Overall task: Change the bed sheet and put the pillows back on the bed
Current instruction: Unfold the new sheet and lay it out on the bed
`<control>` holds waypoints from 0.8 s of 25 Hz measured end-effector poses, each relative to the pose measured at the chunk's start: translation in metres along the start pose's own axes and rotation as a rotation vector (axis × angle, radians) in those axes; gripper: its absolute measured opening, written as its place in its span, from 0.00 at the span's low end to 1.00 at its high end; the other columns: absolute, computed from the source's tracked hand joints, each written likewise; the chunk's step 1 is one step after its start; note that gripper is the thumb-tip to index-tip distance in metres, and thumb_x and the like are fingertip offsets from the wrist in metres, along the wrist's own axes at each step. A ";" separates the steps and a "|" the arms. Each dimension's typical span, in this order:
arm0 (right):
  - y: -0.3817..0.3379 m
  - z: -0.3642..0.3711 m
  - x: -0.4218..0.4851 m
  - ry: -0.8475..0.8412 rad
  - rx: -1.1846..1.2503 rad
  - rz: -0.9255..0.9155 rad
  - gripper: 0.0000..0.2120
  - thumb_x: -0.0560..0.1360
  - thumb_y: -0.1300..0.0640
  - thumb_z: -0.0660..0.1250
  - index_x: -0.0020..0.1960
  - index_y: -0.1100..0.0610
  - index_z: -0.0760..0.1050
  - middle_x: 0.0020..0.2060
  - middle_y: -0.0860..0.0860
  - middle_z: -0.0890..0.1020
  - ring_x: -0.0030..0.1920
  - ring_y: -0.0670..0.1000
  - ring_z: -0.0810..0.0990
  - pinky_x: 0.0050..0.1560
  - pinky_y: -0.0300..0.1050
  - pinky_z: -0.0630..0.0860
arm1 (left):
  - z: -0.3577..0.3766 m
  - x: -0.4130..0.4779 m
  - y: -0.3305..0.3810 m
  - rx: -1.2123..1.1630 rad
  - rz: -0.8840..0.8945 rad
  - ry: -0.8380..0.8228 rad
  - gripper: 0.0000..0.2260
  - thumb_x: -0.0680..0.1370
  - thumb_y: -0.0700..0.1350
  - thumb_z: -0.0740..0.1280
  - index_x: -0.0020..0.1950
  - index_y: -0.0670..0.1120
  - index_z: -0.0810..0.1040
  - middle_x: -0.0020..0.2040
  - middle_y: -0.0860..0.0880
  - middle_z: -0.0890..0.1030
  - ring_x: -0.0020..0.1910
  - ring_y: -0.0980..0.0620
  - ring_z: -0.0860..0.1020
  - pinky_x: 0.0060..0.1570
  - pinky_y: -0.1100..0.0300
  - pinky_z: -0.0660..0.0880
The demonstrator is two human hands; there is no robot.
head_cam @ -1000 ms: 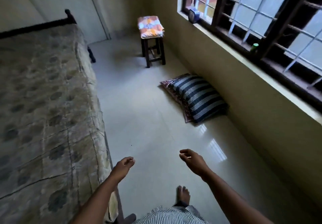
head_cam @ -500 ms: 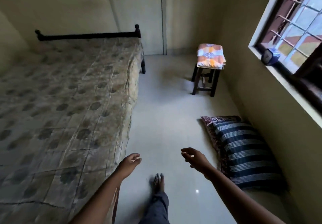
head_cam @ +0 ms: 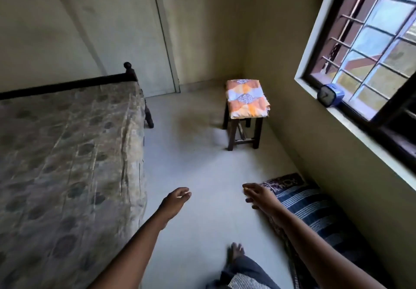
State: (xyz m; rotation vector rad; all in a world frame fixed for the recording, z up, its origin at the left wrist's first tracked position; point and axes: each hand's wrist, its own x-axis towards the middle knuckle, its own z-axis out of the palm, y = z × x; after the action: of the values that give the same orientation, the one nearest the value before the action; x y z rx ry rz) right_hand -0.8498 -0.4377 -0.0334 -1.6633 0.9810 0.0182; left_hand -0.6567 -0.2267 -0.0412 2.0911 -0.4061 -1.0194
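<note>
1. The fingers [head_cam: 185, 193] of the left hand [head_cam: 174, 203] are being held loosely curled, with nothing in them. The fingers [head_cam: 248, 187] of the right hand [head_cam: 262, 196] are being held half spread, likewise empty, in the lower middle of the frame.
2. The pillows [head_cam: 315, 212] are lying stacked on the floor [head_cam: 198, 165] at lower right, just beside the right forearm and near the bare foot [head_cam: 235, 251]. A stumble is being risked if a sideways step is taken without looking.
3. The folded sheet [head_cam: 246, 102] is resting on the stool [head_cam: 231, 135] in the upper middle, overhanging its seat. If it is being snatched by one corner, it could be shaken open onto the floor, or the stool could be tipped.
4. The bed [head_cam: 67, 153] at left is seemingly lying uncovered. A crooked spread is being risked if the sheet is being thrown from one edge only.
</note>
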 end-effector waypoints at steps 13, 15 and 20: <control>-0.088 -0.142 0.288 0.105 0.417 0.274 0.08 0.80 0.53 0.59 0.56 0.53 0.73 0.44 0.51 0.78 0.37 0.47 0.77 0.37 0.38 0.70 | 0.021 0.300 0.231 0.017 0.018 -0.056 0.15 0.80 0.46 0.61 0.66 0.45 0.72 0.65 0.46 0.74 0.64 0.51 0.72 0.55 0.64 0.65; -0.099 -0.153 0.329 0.139 0.522 0.317 0.07 0.79 0.52 0.60 0.53 0.52 0.74 0.41 0.50 0.78 0.37 0.47 0.77 0.36 0.38 0.71 | 0.021 0.342 0.251 0.034 -0.004 -0.080 0.16 0.80 0.45 0.61 0.67 0.44 0.70 0.65 0.45 0.74 0.64 0.50 0.72 0.56 0.63 0.65; -0.119 -0.175 0.484 0.201 0.793 0.500 0.06 0.78 0.52 0.64 0.47 0.55 0.74 0.32 0.51 0.69 0.31 0.47 0.69 0.34 0.38 0.70 | 0.027 0.519 0.312 0.134 -0.102 -0.146 0.19 0.80 0.45 0.61 0.70 0.44 0.67 0.66 0.43 0.73 0.64 0.46 0.72 0.58 0.57 0.68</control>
State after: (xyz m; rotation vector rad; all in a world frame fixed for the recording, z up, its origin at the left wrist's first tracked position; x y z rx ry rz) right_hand -0.5446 -0.8617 -0.1118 -0.6862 1.3177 -0.1854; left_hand -0.3370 -0.7391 -0.0946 2.1822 -0.4558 -1.2401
